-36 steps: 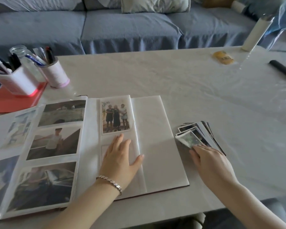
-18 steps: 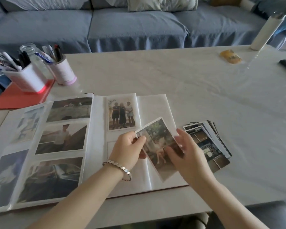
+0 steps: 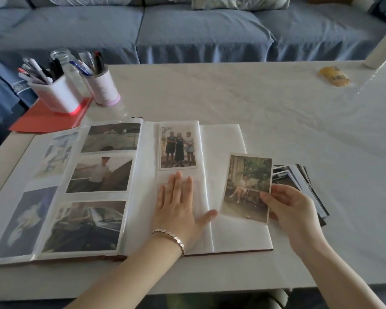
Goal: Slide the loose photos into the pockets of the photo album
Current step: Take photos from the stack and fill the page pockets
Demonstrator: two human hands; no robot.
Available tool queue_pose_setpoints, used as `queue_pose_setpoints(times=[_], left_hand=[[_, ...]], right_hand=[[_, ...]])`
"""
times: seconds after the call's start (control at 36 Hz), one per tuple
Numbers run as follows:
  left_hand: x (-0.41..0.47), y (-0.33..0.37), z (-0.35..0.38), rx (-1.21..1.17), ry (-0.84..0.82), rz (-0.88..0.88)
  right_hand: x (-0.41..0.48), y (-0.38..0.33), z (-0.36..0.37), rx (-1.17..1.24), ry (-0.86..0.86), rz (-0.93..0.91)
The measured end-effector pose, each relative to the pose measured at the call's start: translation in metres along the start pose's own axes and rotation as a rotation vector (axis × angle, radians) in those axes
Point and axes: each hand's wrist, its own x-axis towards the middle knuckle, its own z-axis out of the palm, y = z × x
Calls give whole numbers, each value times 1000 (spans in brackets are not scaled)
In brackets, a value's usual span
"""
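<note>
As right hand (image 3: pixel 296 211) pinches photo (image 3: pixel 245 186), left hand (image 3: pixel 176 207) flat

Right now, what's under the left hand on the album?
The left hand lies flat on the clear pocket below the three-person photo, on the right page of the album. The pocket looks empty around the fingers; what lies beneath the palm is covered.
</note>
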Motion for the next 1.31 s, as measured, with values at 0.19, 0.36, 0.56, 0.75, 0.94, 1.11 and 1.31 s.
queue_pose_setpoints(times=[0.19, 0.36, 0.56, 0.75, 0.94, 1.11, 1.31], left_hand=[[-1, -7, 6, -86, 88, 36], [-2, -11, 6, -215, 190, 72], [-3, -11, 6, -245, 207, 83], [-4, -11, 6, -266, 224, 99], [-3, -11, 10, -358, 270, 112], [-9, -21, 3, -212, 230, 58], [-14, -33, 2, -81, 149, -1]], right_hand=[[-5, 1, 8, -8, -20, 21], [-12, 2, 17, -24, 9, 0], [-24, 3, 29, -122, 18, -135], [-39, 3, 39, -245, 6, -182], [-45, 8, 40, -288, -171, -10], [-39, 7, 37, -234, -311, 160], [-28, 0, 43, -325, -443, 147]])
